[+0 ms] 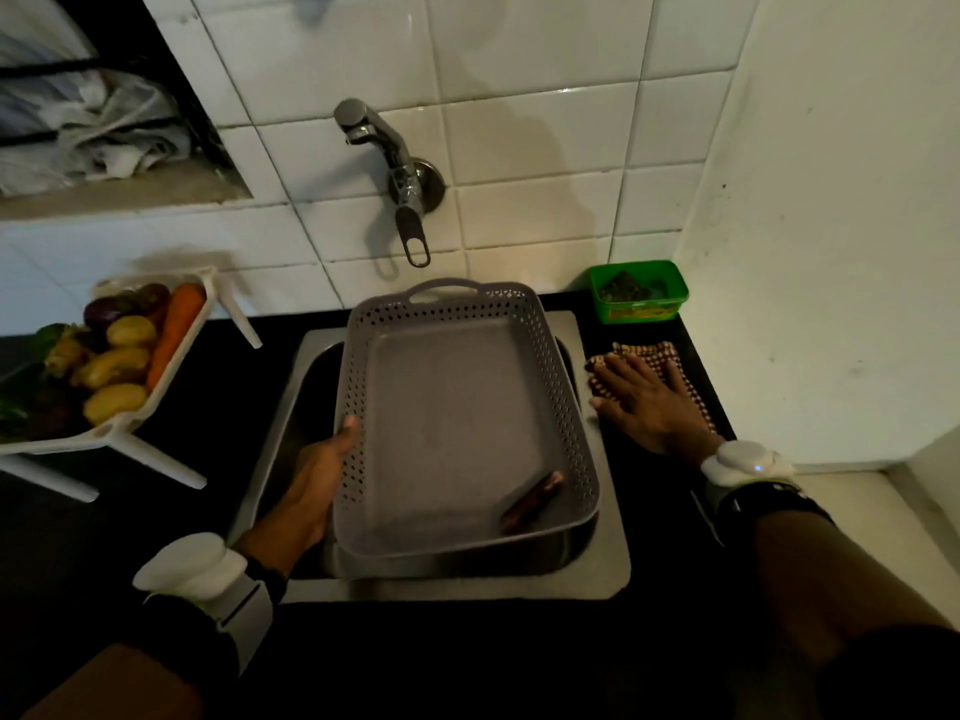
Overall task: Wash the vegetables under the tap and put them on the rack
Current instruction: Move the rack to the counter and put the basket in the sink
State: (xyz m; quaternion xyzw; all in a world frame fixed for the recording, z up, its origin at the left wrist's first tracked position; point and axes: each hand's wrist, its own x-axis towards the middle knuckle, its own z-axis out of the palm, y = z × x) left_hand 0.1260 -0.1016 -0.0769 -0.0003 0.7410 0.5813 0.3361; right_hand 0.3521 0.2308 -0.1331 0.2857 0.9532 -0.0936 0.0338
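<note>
Spanning black counter (218, 407): steel sink (613, 563).

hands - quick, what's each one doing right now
Left hand: grips the left wall of the grey basket.
Right hand: open, fingers spread flat on the checked cloth.

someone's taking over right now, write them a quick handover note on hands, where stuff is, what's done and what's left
Left hand grips the left wall of the grey basket, which sits across the sink.
Right hand lies flat, fingers straight, on the checked cloth right of the sink.
One dark vegetable lies in the basket's near right corner.
The white rack on the left counter holds a carrot, potatoes and the rest.
No water visible at the tap.
Left: likely only that last vegetable.
</note>
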